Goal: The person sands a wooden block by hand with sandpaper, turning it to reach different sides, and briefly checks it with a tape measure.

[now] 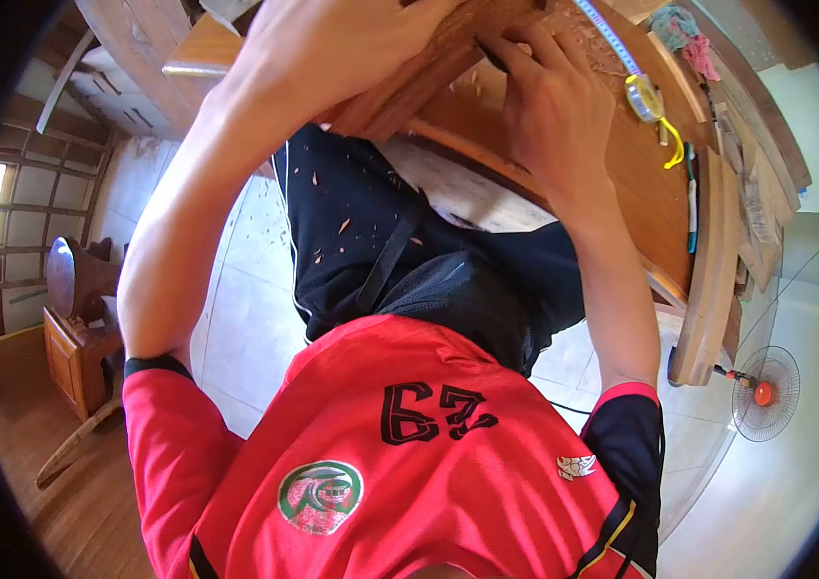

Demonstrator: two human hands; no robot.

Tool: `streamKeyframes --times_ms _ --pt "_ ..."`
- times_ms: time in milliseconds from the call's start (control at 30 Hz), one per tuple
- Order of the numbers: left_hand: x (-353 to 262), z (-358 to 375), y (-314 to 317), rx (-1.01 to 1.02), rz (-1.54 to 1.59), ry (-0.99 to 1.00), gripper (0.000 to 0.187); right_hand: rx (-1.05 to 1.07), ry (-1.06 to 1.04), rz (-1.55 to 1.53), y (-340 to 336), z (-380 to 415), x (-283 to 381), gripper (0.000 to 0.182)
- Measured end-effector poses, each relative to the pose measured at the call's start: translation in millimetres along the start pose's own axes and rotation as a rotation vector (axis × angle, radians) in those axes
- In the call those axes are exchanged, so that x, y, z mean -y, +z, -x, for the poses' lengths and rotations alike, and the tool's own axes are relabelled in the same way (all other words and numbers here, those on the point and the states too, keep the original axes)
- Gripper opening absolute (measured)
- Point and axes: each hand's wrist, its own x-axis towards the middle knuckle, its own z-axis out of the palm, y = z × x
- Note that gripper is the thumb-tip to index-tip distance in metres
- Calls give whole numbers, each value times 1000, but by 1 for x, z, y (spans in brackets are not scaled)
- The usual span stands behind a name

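At the top edge, my left hand lies over a reddish-brown wooden piece; its fingers are mostly cut off by the frame. To its right, my right hand is closed, with curled fingers at the end of the wood. A small dark object shows at its fingertips, too little visible to name. Under the hands is a varnished wooden work surface with shavings near the top. A yellow tape measure lies right of my right hand, its blade pulled out and its yellow strap hanging down.
Long wooden strips line the right side, beside a teal pen-like item. Crumpled cloth sits at upper right. A fan stands at far right, wooden furniture at left. Shavings dot the black trousers.
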Motion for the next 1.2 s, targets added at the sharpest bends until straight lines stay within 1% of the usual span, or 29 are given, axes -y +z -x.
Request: streamKeyframes --times_ms 33,133,167,200,267,333,433,467,567,633,667,767,800,867,1000,1100,1200 --pt "3 -13 2 32 52 19 52 -39 -22 36 -2 -3 -12 36" --pt "10 -38 21 -17 64 121 55 -60 -79 181 -18 -8 -54 37" --pt "3 -44 21 -21 75 154 56 -67 -92 221 -23 -7 -68 38" --pt "-12 -46 14 121 51 -1 56 -82 -100 218 -28 -8 -80 36" --pt "-14 -54 21 144 39 51 57 -24 -93 271 -40 -3 -91 34" --pt "-15 -59 32 164 52 90 58 76 -85 292 -54 3 -88 32" --pt "-23 -68 42 213 25 136 57 156 -111 306 -46 16 -88 32" --pt "-26 -71 42 228 21 146 57 165 -88 322 -39 22 -90 34" --pt "-28 -78 51 262 -4 181 58 94 -67 340 -28 35 -94 35" --pt "-22 -85 68 262 -37 221 59 117 -26 315 -16 47 -91 35" --pt "-34 -84 53 348 -1 196 58 127 -7 303 -12 50 -89 35" --pt "-35 -88 63 356 9 253 55 140 9 205 -10 58 -87 34" --pt "-40 -89 58 426 6 237 52 150 -1 184 -13 61 -87 34" --pt "-39 -91 65 423 -5 285 50 167 -21 145 -19 65 -89 34" --pt "-39 -95 73 471 31 321 50 186 21 194 -19 71 -84 32" --pt "-40 -91 76 406 5 380 50 170 62 247 -16 71 -85 30" --pt "-47 -97 76 494 -71 314 52 198 105 252 -11 72 -84 30"
